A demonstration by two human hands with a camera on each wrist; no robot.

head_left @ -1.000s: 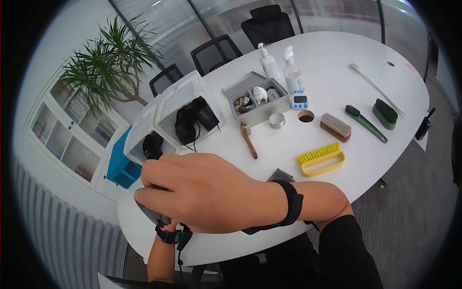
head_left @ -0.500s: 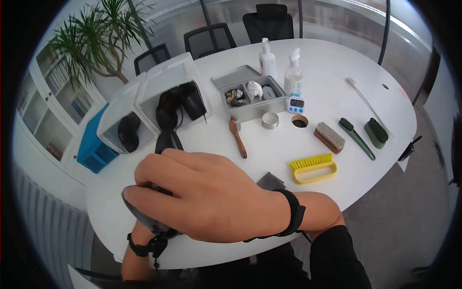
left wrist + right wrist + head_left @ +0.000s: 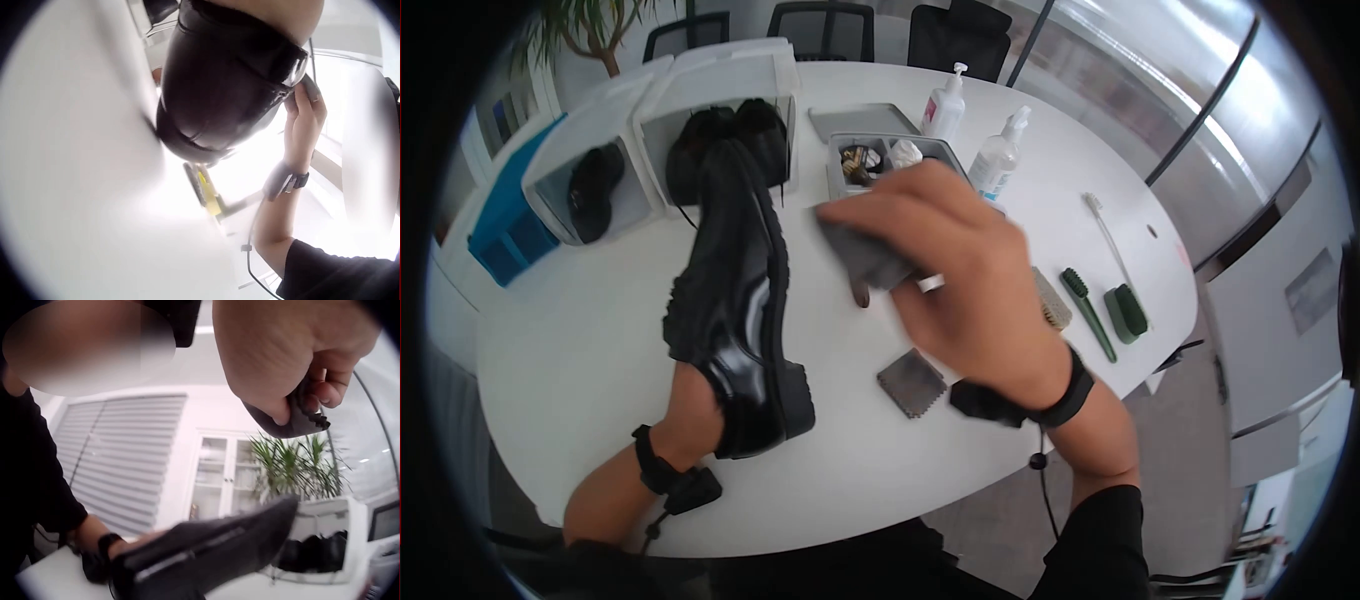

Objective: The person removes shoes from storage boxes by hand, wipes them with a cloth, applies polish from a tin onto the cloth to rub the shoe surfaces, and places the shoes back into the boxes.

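A glossy black leather shoe (image 3: 735, 300) is held up over the table, heel toward the person. The left hand (image 3: 693, 405) reaches into its opening, fingers hidden inside. To the shoe's right, the raised right hand (image 3: 960, 270) pinches a dark grey cloth (image 3: 865, 258), apart from the shoe; both look blurred. The right wrist view shows the cloth (image 3: 275, 424) between thumb and fingers, above the shoe (image 3: 206, 556). In the left wrist view the shoe (image 3: 219, 81) covers most of the left hand. A second grey cloth (image 3: 913, 384) with zigzag edges lies on the table.
Clear boxes holding black shoes (image 3: 595, 190) and a blue box (image 3: 505, 245) stand at the left. Beyond the right hand are a divided grey case (image 3: 840, 170), a pump bottle (image 3: 945, 105) and a spray bottle (image 3: 997, 160). Several brushes, including a green one (image 3: 1090, 315), lie at the right.
The right hand has moved right with its cloth, off the shoe it largely covered before. The shoe now shows almost whole. The head view has shifted, and the grey cloth on the table is uncovered.
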